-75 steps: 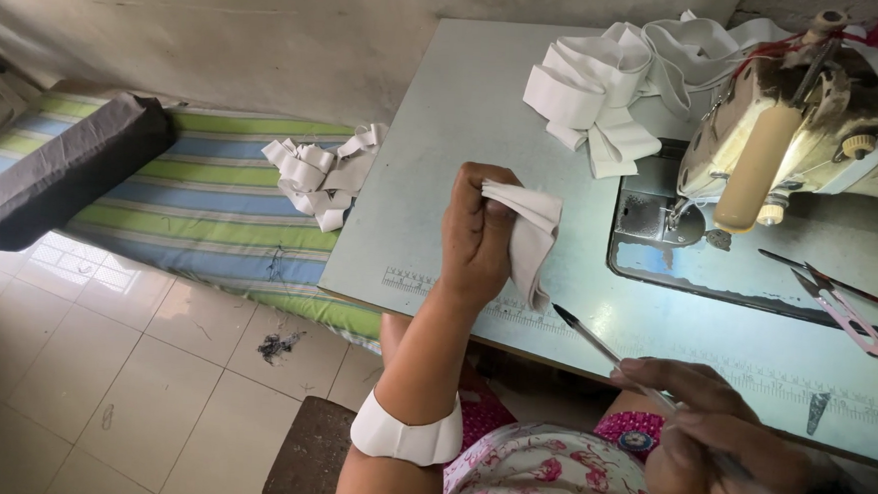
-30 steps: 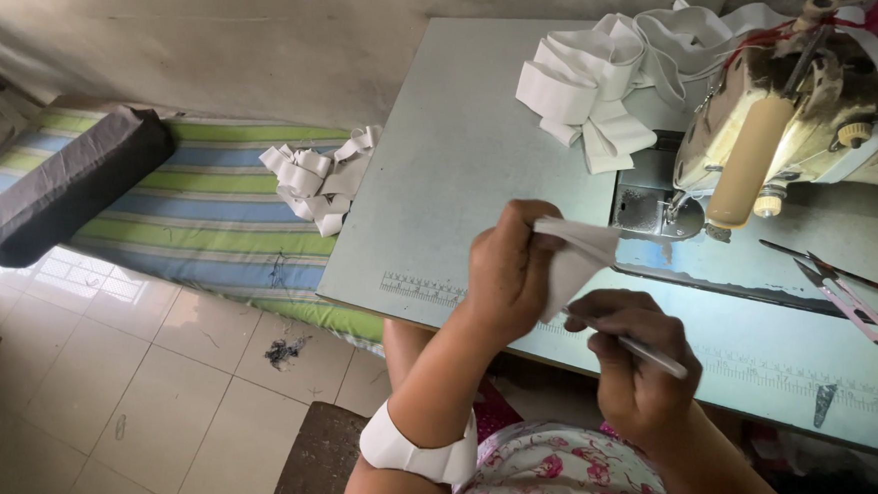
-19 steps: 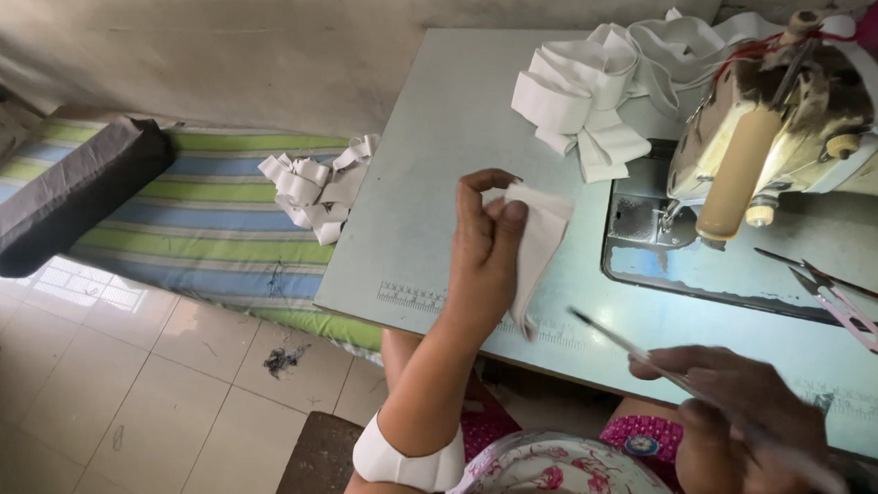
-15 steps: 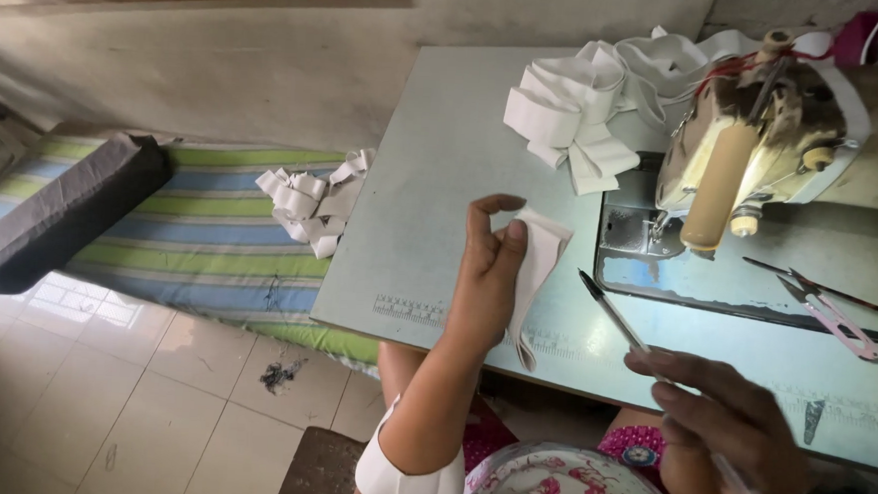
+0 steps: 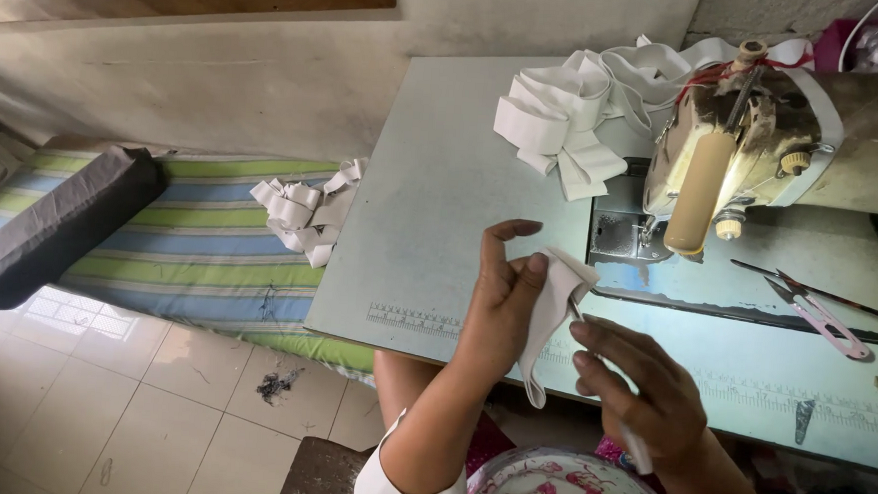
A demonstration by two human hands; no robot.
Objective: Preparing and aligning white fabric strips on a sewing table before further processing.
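My left hand (image 5: 501, 305) pinches a folded piece of white elastic band (image 5: 553, 313) above the front of the pale sewing table (image 5: 442, 197). The band hangs down between both hands. My right hand (image 5: 642, 393) is just to its right, closed around a thin pen-like tool (image 5: 632, 443) whose tip reaches up behind the band. A white band sits on my left forearm (image 5: 397, 480).
An old sewing machine (image 5: 765, 144) stands at the table's back right, with a heap of white elastic bands (image 5: 566, 118) beside it. Pink-handled snips (image 5: 821, 317) lie at the right. A striped mattress (image 5: 179, 243) with a grey cushion (image 5: 60, 222) and more bands (image 5: 306, 210) lies left.
My right hand has come up from the lower right to the band, bringing the thin tool to it. My left hand has kept the band in about the same place.
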